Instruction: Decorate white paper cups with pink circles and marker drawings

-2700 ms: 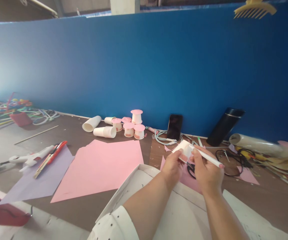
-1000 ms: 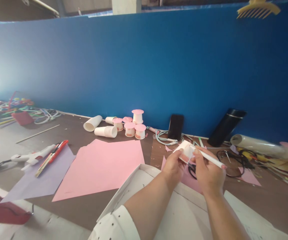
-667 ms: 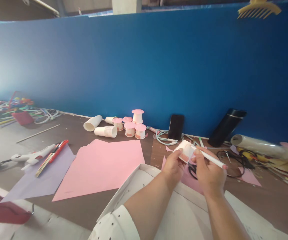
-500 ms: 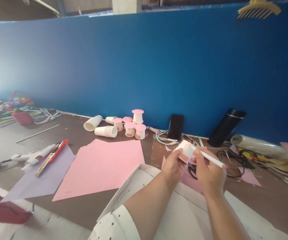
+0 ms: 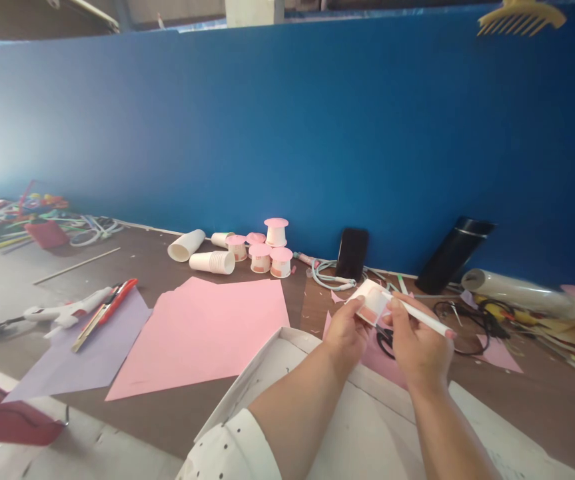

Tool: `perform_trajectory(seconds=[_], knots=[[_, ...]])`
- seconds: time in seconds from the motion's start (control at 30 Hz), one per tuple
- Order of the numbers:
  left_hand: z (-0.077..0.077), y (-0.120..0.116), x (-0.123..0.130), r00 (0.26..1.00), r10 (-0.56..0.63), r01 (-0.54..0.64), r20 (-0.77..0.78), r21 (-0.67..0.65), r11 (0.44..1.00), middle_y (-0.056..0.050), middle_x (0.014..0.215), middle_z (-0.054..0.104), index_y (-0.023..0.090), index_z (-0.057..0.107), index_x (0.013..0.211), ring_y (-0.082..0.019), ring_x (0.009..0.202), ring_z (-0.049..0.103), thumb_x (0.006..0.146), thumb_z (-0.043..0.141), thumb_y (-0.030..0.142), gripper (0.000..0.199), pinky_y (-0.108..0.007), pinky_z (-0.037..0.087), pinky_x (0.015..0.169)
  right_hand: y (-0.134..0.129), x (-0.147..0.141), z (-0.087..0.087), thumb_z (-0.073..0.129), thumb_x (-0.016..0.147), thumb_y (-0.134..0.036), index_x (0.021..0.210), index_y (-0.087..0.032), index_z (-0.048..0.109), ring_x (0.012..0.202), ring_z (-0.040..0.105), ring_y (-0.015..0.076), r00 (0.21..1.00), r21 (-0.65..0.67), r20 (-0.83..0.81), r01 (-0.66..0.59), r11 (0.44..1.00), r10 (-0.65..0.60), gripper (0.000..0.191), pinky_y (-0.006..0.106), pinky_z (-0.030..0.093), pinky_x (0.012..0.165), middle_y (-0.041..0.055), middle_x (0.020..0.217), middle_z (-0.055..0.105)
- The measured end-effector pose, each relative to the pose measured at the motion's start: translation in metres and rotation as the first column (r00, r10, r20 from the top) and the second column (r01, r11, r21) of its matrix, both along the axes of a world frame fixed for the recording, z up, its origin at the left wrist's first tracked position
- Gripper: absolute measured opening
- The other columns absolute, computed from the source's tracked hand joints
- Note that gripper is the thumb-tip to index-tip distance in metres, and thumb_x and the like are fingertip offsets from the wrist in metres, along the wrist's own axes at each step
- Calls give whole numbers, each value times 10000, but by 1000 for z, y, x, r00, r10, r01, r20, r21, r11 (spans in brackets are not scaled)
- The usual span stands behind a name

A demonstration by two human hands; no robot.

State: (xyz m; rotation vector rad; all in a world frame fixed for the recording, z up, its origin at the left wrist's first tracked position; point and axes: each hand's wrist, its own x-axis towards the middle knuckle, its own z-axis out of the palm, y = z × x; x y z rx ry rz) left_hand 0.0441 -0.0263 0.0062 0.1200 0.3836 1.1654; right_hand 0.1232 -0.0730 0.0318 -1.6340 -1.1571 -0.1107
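Note:
My left hand (image 5: 348,337) is closed on a small white paper cup (image 5: 370,297) with a pinkish patch on its side, tilted above the desk. In my right hand (image 5: 420,347) is a white marker pen (image 5: 424,315) with a pink end, its tip against or very near the cup's side. Below the cup lie black-handled scissors (image 5: 385,341), partly hidden by my hands, on pink paper. Several small cups with pink disc tops (image 5: 260,259) stand to the left near the blue wall, one raised above the others.
Left of my hands lie a pink sheet (image 5: 207,337), a purple sheet (image 5: 87,357), a red box cutter (image 5: 107,312) and a glue gun (image 5: 70,310). Stacked paper cups (image 5: 211,262), a phone (image 5: 352,253) and a black bottle (image 5: 452,257) are by the wall. A white board (image 5: 267,373) is under my forearms.
The view has shifted very slightly. Both hands keep the cup and the marker pen in nearly the same place.

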Motion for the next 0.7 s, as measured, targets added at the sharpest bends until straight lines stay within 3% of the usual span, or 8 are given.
perform_trajectory(seconds=[0.7], knots=[[3,0,-2,1000,-2,2,0,-27,1000,-125,918,727,99,685,884,-182,816,695,775,648,133,120,-235,544,747,1,2,-1,505,852,-516,985,-196,723,724,671,259,1000,-19,27,5,1000,-5,410,344,436,677,66,693,710]])
